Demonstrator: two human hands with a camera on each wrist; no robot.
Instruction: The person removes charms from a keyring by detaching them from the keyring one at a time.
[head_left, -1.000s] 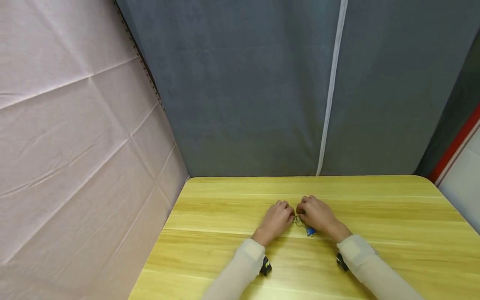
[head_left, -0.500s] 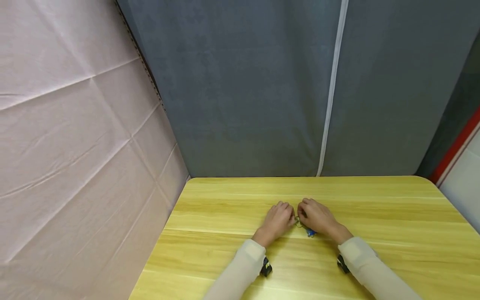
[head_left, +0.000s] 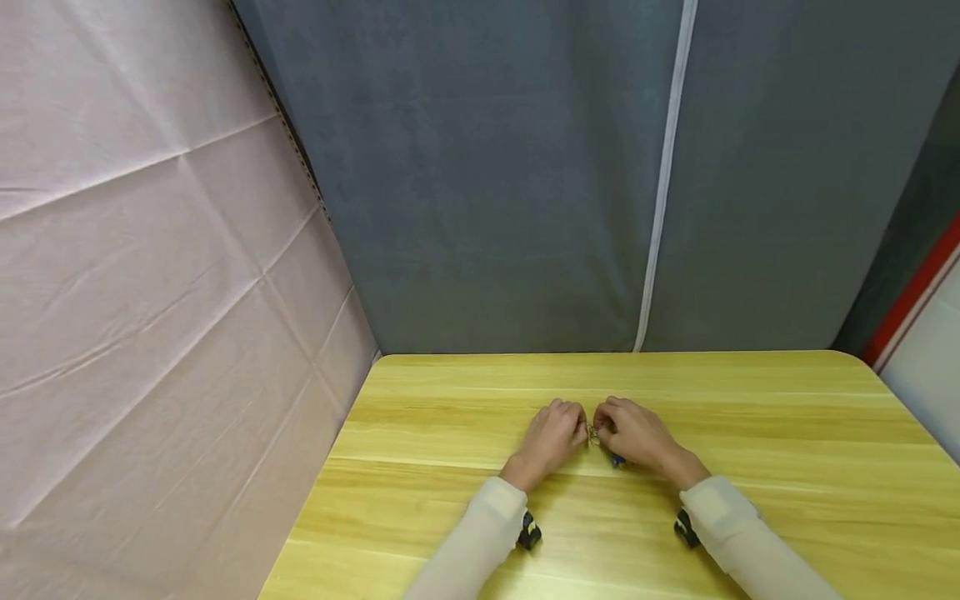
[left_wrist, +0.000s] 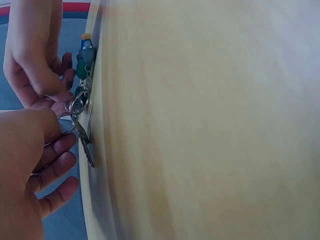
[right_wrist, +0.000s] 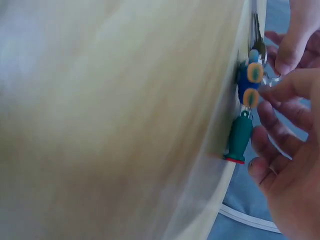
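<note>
Over the middle of the table, my left hand (head_left: 551, 439) and my right hand (head_left: 633, 432) meet at a small bunch of keys. With thumb and finger, the left hand pinches a metal key ring (left_wrist: 78, 104); a key (left_wrist: 86, 150) hangs beside its fingers. The right hand's fingertips pinch the rings from the other side. From the rings hang a blue charm with orange parts (right_wrist: 248, 82) and a green charm with a red base (right_wrist: 240, 137), close to the right fingers. How the rings join is partly hidden by fingertips.
The wood-patterned table (head_left: 420, 500) spreads around both hands. A grey curtain (head_left: 487, 183) with a pale strip stands behind its far edge. Pinkish cloth (head_left: 150, 292) hangs along the left side. Dark devices (head_left: 530, 532) sit at the wrists.
Both hands stay at the same spot, with small finger shifts. The rings and blue charm have moved slightly up and left, and less of the charm shows below the right hand.
</note>
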